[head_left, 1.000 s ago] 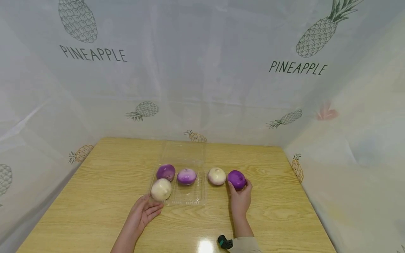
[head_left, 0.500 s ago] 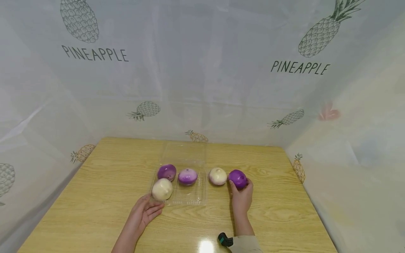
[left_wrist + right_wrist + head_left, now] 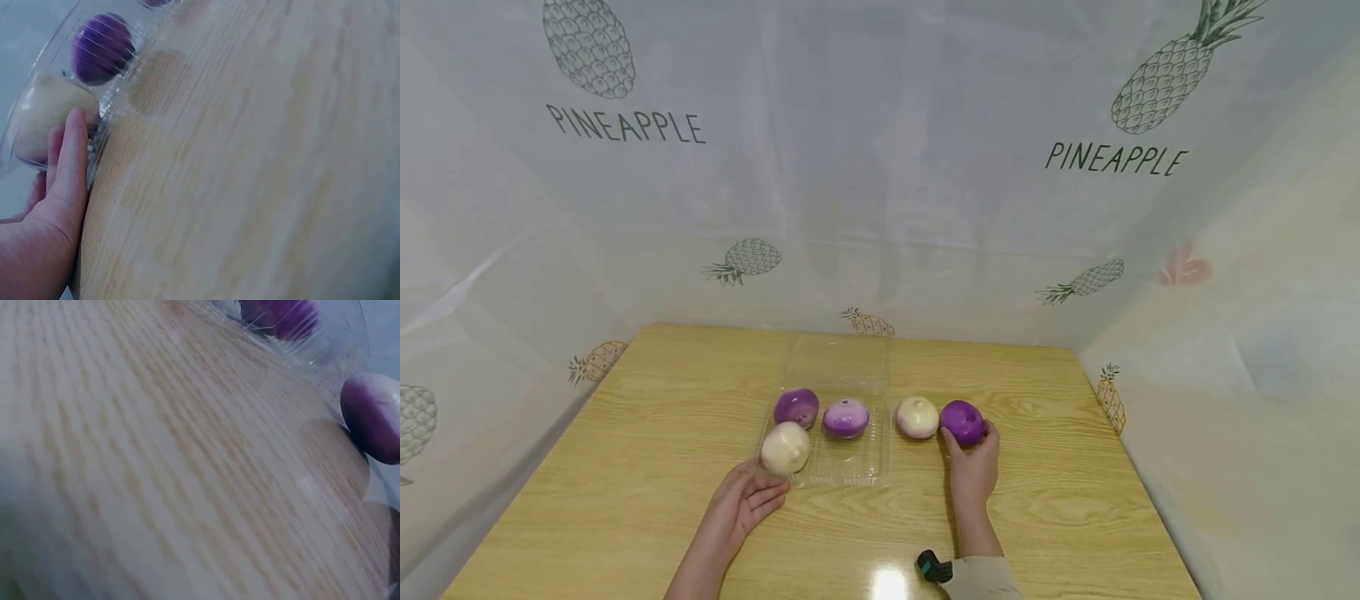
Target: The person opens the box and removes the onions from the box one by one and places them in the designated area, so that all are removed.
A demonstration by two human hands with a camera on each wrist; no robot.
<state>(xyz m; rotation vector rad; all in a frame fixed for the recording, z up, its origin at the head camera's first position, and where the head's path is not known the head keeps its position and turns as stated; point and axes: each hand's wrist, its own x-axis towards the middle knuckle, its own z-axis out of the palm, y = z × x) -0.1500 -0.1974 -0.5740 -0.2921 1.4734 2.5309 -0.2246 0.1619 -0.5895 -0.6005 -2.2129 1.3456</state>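
My right hand (image 3: 974, 475) grips a deep purple onion (image 3: 962, 421) between thumb and fingers, at the table's right-hand part. Just left of it sits a whitish onion (image 3: 917, 417) with a purple underside, close beside or touching it. A clear plastic clamshell box (image 3: 848, 467) lies with its lid folded back. Inside are a cream onion (image 3: 786, 448) at front left, a purple onion (image 3: 796, 408) behind it and a purple-and-white onion (image 3: 846, 418). My left hand (image 3: 747, 498) touches the box's near left corner; in the left wrist view its fingers (image 3: 74, 156) extend along the wall.
The box's transparent lid (image 3: 837, 360) lies toward the table's back edge. A wooden table (image 3: 1045, 517) carries everything. Pale curtains with pineapple prints (image 3: 880, 183) rise behind and at both sides. A black wrist device (image 3: 934, 568) sits by the right sleeve (image 3: 982, 578).
In my right hand, the purple onion has shifted slightly left, toward the whitish onion. My left hand stays at the box corner.
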